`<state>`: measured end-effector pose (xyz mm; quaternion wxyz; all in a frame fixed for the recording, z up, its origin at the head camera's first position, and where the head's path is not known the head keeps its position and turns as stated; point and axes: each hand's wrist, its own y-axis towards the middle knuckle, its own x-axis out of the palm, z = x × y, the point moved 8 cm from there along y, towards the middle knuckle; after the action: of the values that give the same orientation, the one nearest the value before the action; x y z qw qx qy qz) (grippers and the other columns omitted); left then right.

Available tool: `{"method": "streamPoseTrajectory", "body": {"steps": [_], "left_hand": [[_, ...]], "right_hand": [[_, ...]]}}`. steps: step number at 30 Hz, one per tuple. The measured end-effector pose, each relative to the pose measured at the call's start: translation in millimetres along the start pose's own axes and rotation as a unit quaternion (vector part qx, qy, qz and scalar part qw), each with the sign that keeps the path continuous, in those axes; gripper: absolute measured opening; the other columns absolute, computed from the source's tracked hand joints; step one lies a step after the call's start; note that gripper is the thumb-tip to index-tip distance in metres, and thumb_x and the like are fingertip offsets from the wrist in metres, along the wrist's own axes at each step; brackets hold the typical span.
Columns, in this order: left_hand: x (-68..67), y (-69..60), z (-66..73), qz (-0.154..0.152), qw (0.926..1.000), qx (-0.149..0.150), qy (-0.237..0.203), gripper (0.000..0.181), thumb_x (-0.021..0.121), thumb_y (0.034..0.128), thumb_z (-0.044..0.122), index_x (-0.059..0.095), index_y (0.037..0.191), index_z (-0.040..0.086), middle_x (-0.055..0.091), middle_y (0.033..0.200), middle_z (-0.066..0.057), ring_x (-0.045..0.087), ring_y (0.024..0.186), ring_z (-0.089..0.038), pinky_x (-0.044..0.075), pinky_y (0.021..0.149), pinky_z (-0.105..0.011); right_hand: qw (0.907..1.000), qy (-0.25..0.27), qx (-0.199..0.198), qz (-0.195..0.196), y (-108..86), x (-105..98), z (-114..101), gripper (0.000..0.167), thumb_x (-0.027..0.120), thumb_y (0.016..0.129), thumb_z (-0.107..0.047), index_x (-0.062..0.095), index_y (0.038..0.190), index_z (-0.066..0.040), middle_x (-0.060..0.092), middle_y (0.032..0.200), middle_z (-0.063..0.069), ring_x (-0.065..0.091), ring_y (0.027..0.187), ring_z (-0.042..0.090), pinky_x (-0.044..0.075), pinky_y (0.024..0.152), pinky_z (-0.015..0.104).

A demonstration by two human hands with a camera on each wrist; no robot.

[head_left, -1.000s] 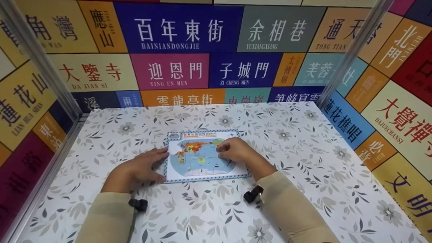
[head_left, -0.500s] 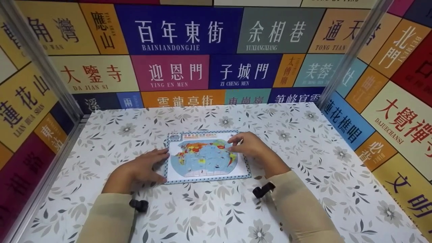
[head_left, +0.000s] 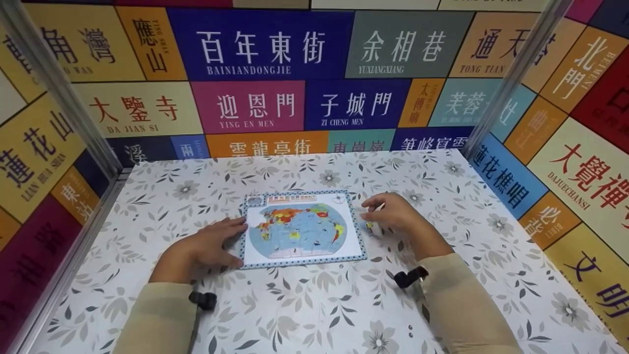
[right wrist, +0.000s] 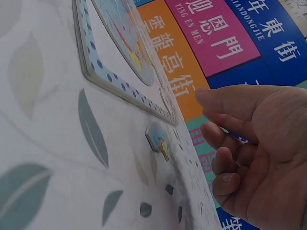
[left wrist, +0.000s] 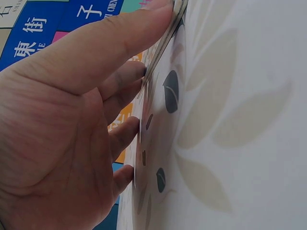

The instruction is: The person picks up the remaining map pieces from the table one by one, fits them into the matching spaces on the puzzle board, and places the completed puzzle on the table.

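A world map jigsaw puzzle (head_left: 300, 231) lies flat in its board, which has a dotted blue border. My left hand (head_left: 209, 242) rests at the board's left side, fingers spread along the edge and thumb at the near left corner. In the left wrist view, the thumb (left wrist: 144, 33) touches the board's thin edge. Just off the right side, my right hand (head_left: 393, 212) hovers with loosely bent fingers and nothing visible in them. Below it, apart from the fingers, a small blue, yellow and green puzzle piece (right wrist: 158, 141) lies on the table beside the board.
A white cloth with grey leaves and flowers covers the table (head_left: 295, 309). Panels with large Chinese lettering (head_left: 260, 44) stand behind and along both sides, joined by metal posts (head_left: 516, 73). A black clip (head_left: 202, 299) sits at the left cuff, another (head_left: 410, 278) at the right.
My right hand has moved right, from over the map to beyond the board's right edge, uncovering the map's right part. The loose piece has come into sight. The left hand stays put.
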<state>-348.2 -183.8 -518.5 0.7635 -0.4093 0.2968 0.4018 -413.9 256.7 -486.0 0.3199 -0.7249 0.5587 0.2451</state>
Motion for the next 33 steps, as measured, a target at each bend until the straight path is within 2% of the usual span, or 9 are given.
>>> {"method": "streamPoseTrajectory", "body": {"steps": [4, 8, 12, 17, 23, 27, 33], "left_hand": [[0.8, 0.7, -0.7, -0.001, 1.0, -0.004, -0.002, 0.101, 0.089, 0.0829, 0.054, 0.035, 0.167, 0.04, 0.013, 0.181, 0.017, 0.003, 0.171, -0.035, 0.009, 0.133, -0.073], [1.5, 2.1, -1.3, -0.001, 1.0, -0.004, 0.0, 0.101, 0.089, 0.0825, 0.055, 0.035, 0.167, 0.04, 0.013, 0.181, 0.018, 0.003, 0.171, -0.034, 0.009, 0.133, -0.072], [2.4, 3.4, -2.2, -0.002, 1.0, -0.006, -0.003, 0.102, 0.09, 0.0816, 0.055, 0.036, 0.167, 0.041, 0.013, 0.181, 0.019, 0.003, 0.171, -0.033, 0.009, 0.133, -0.072], [2.7, 4.1, -3.5, -0.003, 1.0, -0.004, 0.001, 0.102, 0.089, 0.0815, 0.056, 0.036, 0.167, 0.04, 0.013, 0.181, 0.018, 0.003, 0.171, -0.033, 0.008, 0.133, -0.072], [2.2, 3.5, -1.4, -0.002, 0.9999, 0.016, 0.003, 0.101, 0.09, 0.0837, 0.051, 0.036, 0.168, 0.035, 0.014, 0.182, 0.013, 0.004, 0.171, -0.036, 0.009, 0.134, -0.072], [1.9, 2.8, -0.7, -0.004, 0.9998, 0.02, 0.0, 0.102, 0.089, 0.0842, 0.05, 0.035, 0.169, 0.034, 0.014, 0.182, 0.012, 0.004, 0.17, -0.037, 0.009, 0.133, -0.072], [0.4, 1.5, -2.4, -0.005, 0.9999, 0.015, -0.005, 0.102, 0.089, 0.0843, 0.051, 0.034, 0.169, 0.035, 0.013, 0.182, 0.013, 0.003, 0.171, -0.036, 0.009, 0.134, -0.071]], "right_hand": [[0.9999, 0.0, 0.015, 0.003, -4.5, -9, 12, 0.046, 0.083, 0.094, -0.034, 0.074, 0.134, -0.014, 0.067, 0.117, 0.006, 0.063, 0.096, 0.021, 0.054, 0.076, 0.03], [0.9995, 0.01, 0.03, 0.008, -6.7, -14, 20, 0.046, 0.083, 0.093, -0.033, 0.074, 0.134, -0.014, 0.066, 0.115, 0.006, 0.061, 0.094, 0.021, 0.053, 0.075, 0.03], [0.9998, 0.003, 0.019, 0.006, -5.8, -13, 21, 0.048, 0.085, 0.091, -0.034, 0.075, 0.133, -0.015, 0.068, 0.115, 0.006, 0.063, 0.094, 0.021, 0.055, 0.075, 0.029], [0.9997, -0.002, 0.0, -0.026, -3.1, -4, 22, 0.051, 0.089, 0.087, -0.033, 0.075, 0.133, -0.015, 0.071, 0.123, 0.009, 0.067, 0.102, 0.024, 0.056, 0.079, 0.029], [0.998, -0.009, -0.02, -0.06, -0.4, 7, 24, 0.051, 0.09, 0.087, -0.031, 0.075, 0.132, -0.016, 0.075, 0.134, 0.008, 0.069, 0.122, 0.03, 0.058, 0.098, 0.038], [0.9972, -0.008, -0.021, -0.072, -0.1, 10, 26, 0.052, 0.091, 0.086, -0.029, 0.074, 0.133, -0.016, 0.075, 0.137, 0.006, 0.067, 0.131, 0.032, 0.052, 0.114, 0.047], [0.9963, -0.024, -0.003, -0.082, -1.1, 13, 27, 0.055, 0.094, 0.083, -0.029, 0.073, 0.133, -0.019, 0.074, 0.14, 0.003, 0.063, 0.135, 0.032, 0.045, 0.122, 0.052]]}}
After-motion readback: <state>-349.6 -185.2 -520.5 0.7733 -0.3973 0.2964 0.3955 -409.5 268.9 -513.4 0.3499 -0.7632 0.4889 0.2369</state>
